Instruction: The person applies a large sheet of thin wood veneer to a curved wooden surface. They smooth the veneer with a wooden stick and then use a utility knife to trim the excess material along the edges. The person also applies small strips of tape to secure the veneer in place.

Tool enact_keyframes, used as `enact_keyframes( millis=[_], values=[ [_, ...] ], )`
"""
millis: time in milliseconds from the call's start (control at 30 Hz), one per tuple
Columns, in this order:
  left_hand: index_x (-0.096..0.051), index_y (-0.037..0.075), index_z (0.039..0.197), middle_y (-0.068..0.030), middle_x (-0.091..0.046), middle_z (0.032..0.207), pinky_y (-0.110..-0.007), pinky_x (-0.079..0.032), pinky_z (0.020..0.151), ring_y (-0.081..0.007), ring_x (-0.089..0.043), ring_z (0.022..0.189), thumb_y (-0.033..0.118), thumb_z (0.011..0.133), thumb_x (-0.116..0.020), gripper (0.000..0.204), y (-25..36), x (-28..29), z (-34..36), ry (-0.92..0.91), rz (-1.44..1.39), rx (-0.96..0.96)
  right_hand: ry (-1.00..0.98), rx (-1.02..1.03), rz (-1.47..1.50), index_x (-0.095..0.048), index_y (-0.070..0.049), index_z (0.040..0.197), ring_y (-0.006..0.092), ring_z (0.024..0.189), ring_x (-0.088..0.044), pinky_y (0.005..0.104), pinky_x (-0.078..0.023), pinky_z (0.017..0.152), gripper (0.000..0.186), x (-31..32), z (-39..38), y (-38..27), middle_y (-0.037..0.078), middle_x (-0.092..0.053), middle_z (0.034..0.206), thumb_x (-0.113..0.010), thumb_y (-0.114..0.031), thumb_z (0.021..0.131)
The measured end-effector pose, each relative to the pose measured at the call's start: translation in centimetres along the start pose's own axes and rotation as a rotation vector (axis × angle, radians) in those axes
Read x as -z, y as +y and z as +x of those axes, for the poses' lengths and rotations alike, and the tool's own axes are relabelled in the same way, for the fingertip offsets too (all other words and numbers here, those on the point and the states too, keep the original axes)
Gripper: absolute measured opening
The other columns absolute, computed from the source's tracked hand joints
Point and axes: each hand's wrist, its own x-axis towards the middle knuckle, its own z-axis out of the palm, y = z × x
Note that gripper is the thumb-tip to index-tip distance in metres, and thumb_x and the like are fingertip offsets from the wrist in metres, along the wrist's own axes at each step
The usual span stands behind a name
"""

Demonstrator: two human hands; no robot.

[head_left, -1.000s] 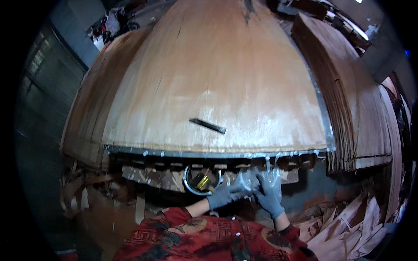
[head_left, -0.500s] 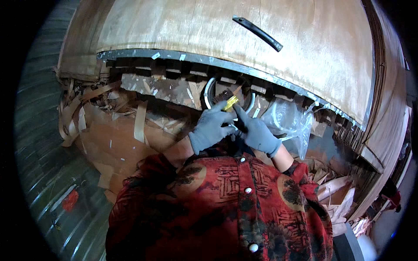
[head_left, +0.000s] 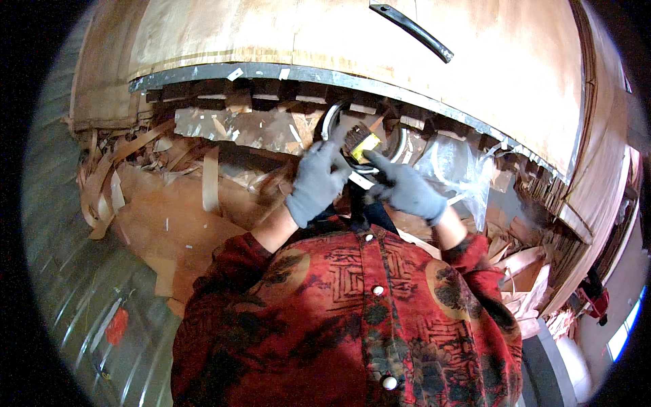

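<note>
Both my hands wear grey gloves and reach toward a round ring-shaped thing with a pale rim [head_left: 401, 146] below the table's near edge. Within the ring is a small yellow item [head_left: 367, 146] against a dark brown, bristly-looking block [head_left: 357, 136]; their exact kind is unclear. My left hand [head_left: 317, 178] is at the ring's left side, fingers apart and slightly blurred, with nothing visible in it. My right hand [head_left: 407, 190] is at the lower right, its index finger stretched out to the yellow item's edge. Whether it touches is unclear. A small white piece [head_left: 361, 180] shows between the hands.
A wooden tabletop [head_left: 271, 34] with a grey metal edge strip [head_left: 203, 72] spans the far side. On it lies a black bar-shaped tool [head_left: 412, 32]. Clear plastic [head_left: 461, 169] hangs right of my right hand. Veneer scraps [head_left: 173, 210] are heaped at left, beside ribbed flooring.
My hands have drawn apart, and the left no longer meets the yellow item. The yellow item and brown block now show more fully inside the ring. The whole view has shifted slightly.
</note>
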Motion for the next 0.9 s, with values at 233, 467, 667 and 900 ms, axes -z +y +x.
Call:
enact_keyframes(
  millis=[233,467,667,900],
  values=[
    [-0.037,0.001,0.133,-0.0085,-0.062,0.073,-0.040,-0.037,0.082,-0.0266,-0.052,0.085,0.007,0.070,-0.068,0.071,-4.0,-2.5,3.5,0.320,0.053,0.144,0.857,-0.463,-0.883,-0.046,-0.013,0.129,0.0266,0.072,-0.061,0.0340,-0.050,0.061,0.059,11.7,-9.6,0.6,0.011,-0.061,0.096,-0.060,-0.003,0.073],
    [-0.041,0.004,0.130,-0.0219,-0.050,0.117,-0.046,-0.023,0.099,-0.0377,-0.036,0.117,0.016,0.067,-0.072,0.071,-5.6,-5.4,5.5,0.508,0.386,0.071,0.274,-0.165,-0.976,-0.044,-0.011,0.125,0.0231,0.085,-0.057,0.0395,-0.048,0.072,0.052,-2.4,-1.0,0.0,0.010,-0.056,0.092,-0.053,-0.006,0.074],
    [-0.036,0.005,0.133,-0.0270,-0.040,0.126,-0.049,-0.026,0.098,-0.0414,-0.036,0.114,0.016,0.064,-0.073,0.079,-7.1,-5.7,5.3,0.548,0.518,-0.002,0.069,-0.203,-0.793,-0.035,-0.007,0.133,0.0305,0.075,-0.062,0.0423,-0.049,0.067,0.059,-2.4,-2.2,0.9,0.016,-0.058,0.094,-0.050,-0.006,0.077],
    [-0.029,0.006,0.136,-0.0281,-0.037,0.128,-0.050,-0.029,0.096,-0.0428,-0.035,0.115,0.014,0.065,-0.072,0.083,-7.1,-7.0,5.4,0.588,0.483,-0.032,0.450,-0.011,0.052,-0.043,-0.001,0.124,0.0417,0.097,-0.055,0.0423,-0.046,0.079,0.042,-2.9,-4.4,0.9,0.025,-0.055,0.108,-0.051,-0.007,0.083]
  ],
)
